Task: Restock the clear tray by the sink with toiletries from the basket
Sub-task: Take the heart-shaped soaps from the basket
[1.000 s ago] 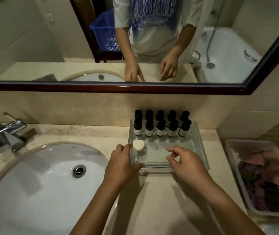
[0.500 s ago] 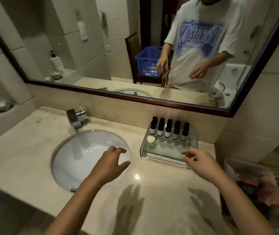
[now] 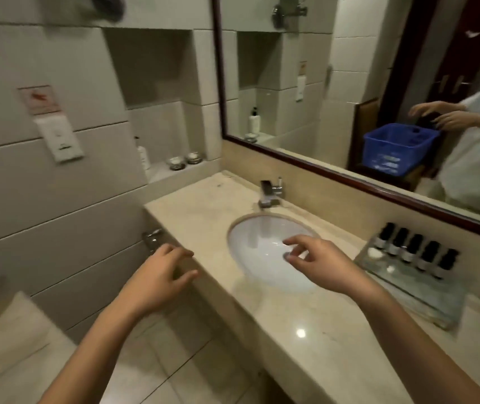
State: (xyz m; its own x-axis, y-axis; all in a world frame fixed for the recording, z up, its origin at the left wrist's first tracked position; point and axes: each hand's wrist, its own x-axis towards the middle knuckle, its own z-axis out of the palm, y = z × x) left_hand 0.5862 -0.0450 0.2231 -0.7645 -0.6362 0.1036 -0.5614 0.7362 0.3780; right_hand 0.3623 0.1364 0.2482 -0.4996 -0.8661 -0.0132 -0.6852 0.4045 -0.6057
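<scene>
Already, a row of five dark bottles [image 3: 413, 248] is seen standing along the back of the clear tray [image 3: 428, 295], with a small white soap [image 3: 374, 252] lying at its left end; most of the tray's front part is bare. Nothing is gripped: the left hand [image 3: 157, 279] is poised off the left edge of the worktop [image 3: 306, 339] and the right hand [image 3: 319, 266] above the sink [image 3: 257, 243], fingers loosely spread on both. The blue basket [image 3: 397, 148] is shown only as a reflection in the mirror [image 3: 335, 118], well apart from the tray. Restocking is judged partly done; another fetch from the basket is probably called for.
</scene>
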